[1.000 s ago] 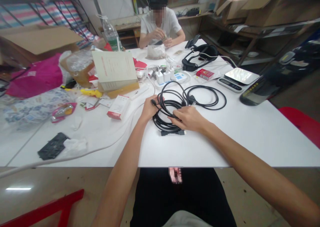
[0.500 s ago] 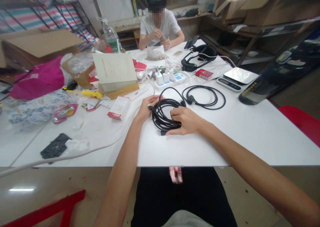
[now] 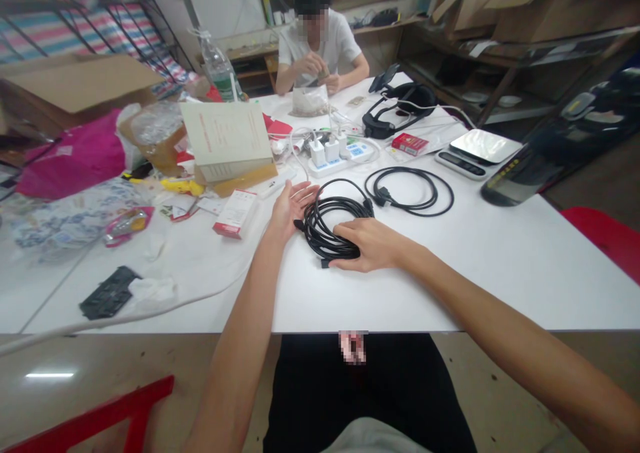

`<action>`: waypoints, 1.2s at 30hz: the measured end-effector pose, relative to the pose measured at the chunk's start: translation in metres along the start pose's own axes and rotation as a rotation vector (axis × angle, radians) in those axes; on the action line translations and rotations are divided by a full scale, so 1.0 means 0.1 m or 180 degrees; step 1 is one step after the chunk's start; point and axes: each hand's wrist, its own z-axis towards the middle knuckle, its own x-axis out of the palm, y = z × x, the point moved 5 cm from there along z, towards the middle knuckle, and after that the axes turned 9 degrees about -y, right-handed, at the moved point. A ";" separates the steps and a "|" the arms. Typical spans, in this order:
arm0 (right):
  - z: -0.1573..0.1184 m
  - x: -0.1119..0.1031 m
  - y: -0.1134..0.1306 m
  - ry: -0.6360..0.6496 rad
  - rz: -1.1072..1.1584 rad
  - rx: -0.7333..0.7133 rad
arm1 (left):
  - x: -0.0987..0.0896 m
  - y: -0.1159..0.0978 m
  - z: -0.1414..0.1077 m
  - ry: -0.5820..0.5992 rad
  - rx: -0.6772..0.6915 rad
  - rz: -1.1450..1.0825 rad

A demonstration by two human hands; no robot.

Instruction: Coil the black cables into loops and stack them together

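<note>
A coiled black cable (image 3: 320, 230) lies on the white table in front of me, with dark plugs at its left side, lower edge and upper right. Wrapped over the coil's right side is my right hand (image 3: 373, 243), its fingers curled inside the loop and its thumb along the lower edge. At the coil's left, my left hand (image 3: 293, 210) has its palm turned up and fingers stretched out, close beside the cable and not gripping it. Behind and to the right, a second black cable (image 3: 435, 212) rests in a looser coil with its plug on the left.
A white power strip (image 3: 325, 168) with chargers stands behind the coil. A kitchen scale (image 3: 485, 148) and a large dark bottle (image 3: 530, 153) are at right. A red-white box (image 3: 236, 213) and a white cord (image 3: 200, 298) lie left. Across the table sits a person (image 3: 320, 53).
My left hand has let go of the coil's left side, and its fingers have opened out. My right hand still grips the coil, which has barely moved.
</note>
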 end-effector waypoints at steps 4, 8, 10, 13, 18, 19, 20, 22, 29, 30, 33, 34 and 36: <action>-0.01 0.02 0.02 0.0050 0.0042 -0.0071 | 0.10 -0.02 -0.07 0.0117 0.0266 0.0390; -0.02 0.03 0.05 -0.0035 0.0073 -0.0157 | 0.18 0.00 -0.11 0.0389 0.0685 0.1019; -0.02 0.02 0.06 -0.0068 0.0083 -0.0168 | 0.21 0.02 -0.13 0.0641 0.0905 0.1362; -0.02 -0.05 0.06 -0.0195 0.0151 -0.0118 | 0.22 0.03 -0.15 0.0928 0.1073 0.1693; -0.01 -0.33 -0.15 -0.0783 0.0159 0.0424 | 0.24 0.03 -0.22 0.1017 0.1041 0.1817; -0.02 -0.40 -0.25 -0.0930 0.0011 0.0667 | 0.26 0.04 -0.25 0.1068 0.1014 0.1849; -0.05 -0.47 -0.37 -0.1057 -0.0181 0.0929 | 0.27 0.05 -0.28 0.1140 0.0978 0.1893; -0.13 -0.56 -0.60 -0.1194 -0.0560 0.1390 | 0.31 0.08 -0.33 0.1335 0.0890 0.2007; -0.42 -0.55 -1.25 -0.0616 -0.0984 0.1876 | 0.58 -0.06 -0.66 0.1353 0.1483 0.2634; -0.44 -0.53 -1.29 -0.0524 -0.0989 0.1933 | 0.64 -0.15 -0.80 0.1162 0.1862 0.2694; -0.47 -0.50 -1.33 -0.0402 -0.0957 0.1981 | 0.85 -0.36 -1.50 0.0952 0.2708 0.2431; -0.47 -0.49 -1.33 -0.0397 -0.0936 0.1975 | 0.90 -0.39 -1.79 0.1026 0.2888 0.2322; -0.47 -0.48 -1.32 -0.0390 -0.0897 0.1968 | 0.96 -0.46 -2.39 0.1133 0.3359 0.2110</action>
